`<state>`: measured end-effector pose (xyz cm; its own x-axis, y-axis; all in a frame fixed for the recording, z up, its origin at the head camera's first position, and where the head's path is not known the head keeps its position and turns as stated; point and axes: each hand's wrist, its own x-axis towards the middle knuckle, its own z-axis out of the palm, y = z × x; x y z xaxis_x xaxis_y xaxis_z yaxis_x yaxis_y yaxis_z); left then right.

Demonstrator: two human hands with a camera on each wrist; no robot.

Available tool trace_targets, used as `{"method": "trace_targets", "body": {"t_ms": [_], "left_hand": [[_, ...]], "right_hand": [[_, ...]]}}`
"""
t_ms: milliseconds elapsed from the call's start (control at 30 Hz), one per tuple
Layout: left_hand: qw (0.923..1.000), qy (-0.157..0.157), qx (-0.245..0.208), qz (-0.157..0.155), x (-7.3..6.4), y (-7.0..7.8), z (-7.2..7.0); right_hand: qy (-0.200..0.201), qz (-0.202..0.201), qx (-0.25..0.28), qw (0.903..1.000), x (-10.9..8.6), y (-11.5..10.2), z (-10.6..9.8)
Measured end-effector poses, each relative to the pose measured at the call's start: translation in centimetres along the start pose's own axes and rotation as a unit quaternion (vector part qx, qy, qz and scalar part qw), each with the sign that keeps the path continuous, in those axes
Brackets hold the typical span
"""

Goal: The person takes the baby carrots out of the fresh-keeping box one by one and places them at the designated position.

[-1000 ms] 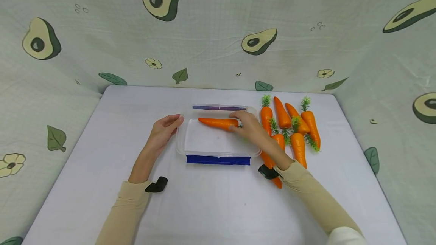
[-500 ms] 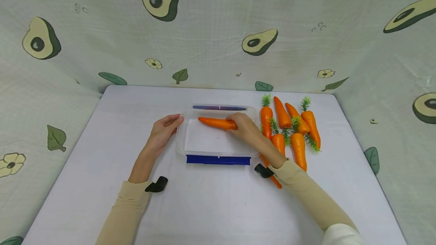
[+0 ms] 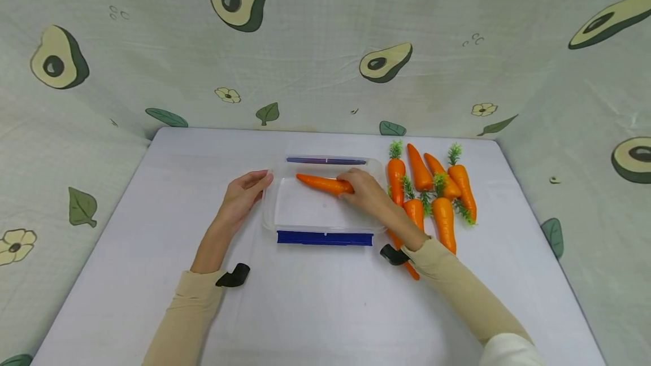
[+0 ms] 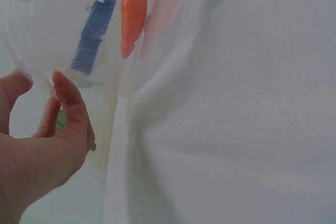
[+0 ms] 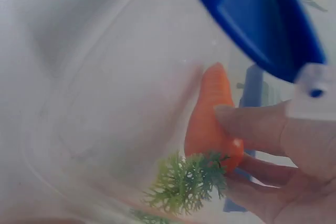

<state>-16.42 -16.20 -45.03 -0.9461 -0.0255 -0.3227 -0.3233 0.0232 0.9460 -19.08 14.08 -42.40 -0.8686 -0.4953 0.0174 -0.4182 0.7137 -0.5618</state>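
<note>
A clear plastic food container (image 3: 300,228) with blue side latches lies in the middle of the table. My left hand (image 3: 241,199) pinches its left rim between thumb and fingers, as the left wrist view also shows. Inside, near the far wall, lies an orange carrot (image 3: 320,183), its tip pointing left. My right hand (image 3: 370,195) grips the carrot's thick end from above. In the right wrist view, thumb and fingers are on either side of the carrot (image 5: 207,124), and its green leafy top (image 5: 186,182) hangs free below. From the head view the hand hides that top.
Several more carrots (image 3: 444,222) with green tops lie in a loose group right of the container, partly under my right forearm. A blue latch (image 3: 324,238) sticks out from the container's near side. An avocado-print cloth (image 3: 315,95) stands behind the table.
My right hand has slid slightly left along the carrot and its fingers now cover more of the thick end. The carrot has barely shifted. My left hand and the container stay put.
</note>
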Motion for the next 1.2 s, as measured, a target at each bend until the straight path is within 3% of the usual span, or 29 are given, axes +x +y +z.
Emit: {"method": "trace_targets", "body": {"t_ms": [333, 567, 967, 1200], "left_hand": [[1.0000, -0.005, -0.003, 0.000, 0.0, 0.0, 0.0], [1.0000, -0.006, -0.006, 0.002, 0.0, -0.1, -0.2], [0.9999, -0.003, -0.011, 0.008, -0.1, 0.0, -0.2], [0.9999, -0.004, -0.009, 0.007, -0.2, 0.2, -0.1]], "right_hand": [[0.022, -0.024, 0.023, 0.9992, -1.7, -0.6, -2.4], [0.051, -0.021, 0.079, 0.9953, -3.1, -1.0, -4.2], [0.126, 0.051, 0.189, 0.9725, -5.3, -0.1, -7.3], [0.161, 0.089, 0.178, 0.9668, -7.0, 0.8, -8.9]]}}
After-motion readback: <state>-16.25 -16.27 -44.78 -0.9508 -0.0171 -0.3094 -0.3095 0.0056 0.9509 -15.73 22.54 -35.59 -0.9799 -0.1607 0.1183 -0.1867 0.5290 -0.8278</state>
